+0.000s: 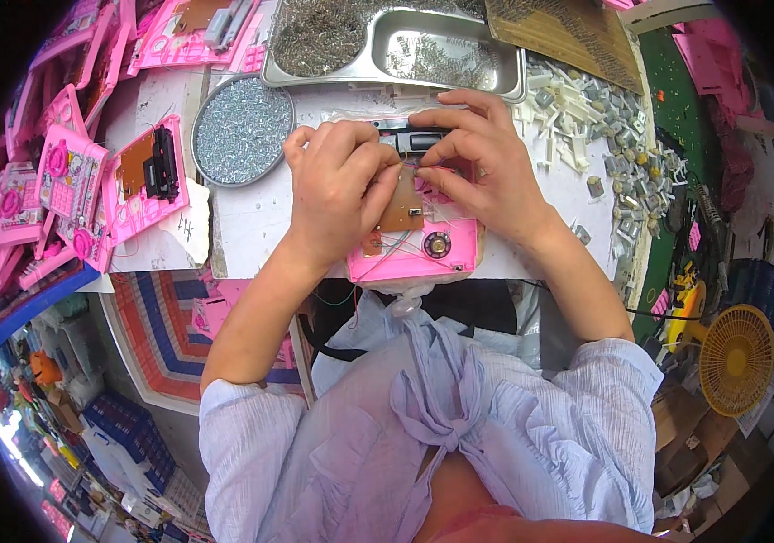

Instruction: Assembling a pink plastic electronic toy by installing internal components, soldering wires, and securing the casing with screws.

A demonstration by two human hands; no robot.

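A pink plastic toy housing [364,266] lies in front of me on the white table. It holds a brown circuit board [398,215], a round black speaker [437,244], loose thin wires and a black and silver part [419,142] at its far end. Over the board's left side, my left hand [337,181] is closed, thumb and index fingertip pinched together. My right hand [487,167] reaches in from the right, its thumb and fingertips closed near the thin wires in the middle. Whatever sits between the fingertips of either hand is too small to make out.
A round dish of small silver screws [242,131] stands left of the housing. Behind is a metal tray [514,80] with metal bits. White plastic parts and small motors [627,185] are heaped at right. Pink housings [70,185] pile up at left; a yellow fan [736,360] stands lower right.
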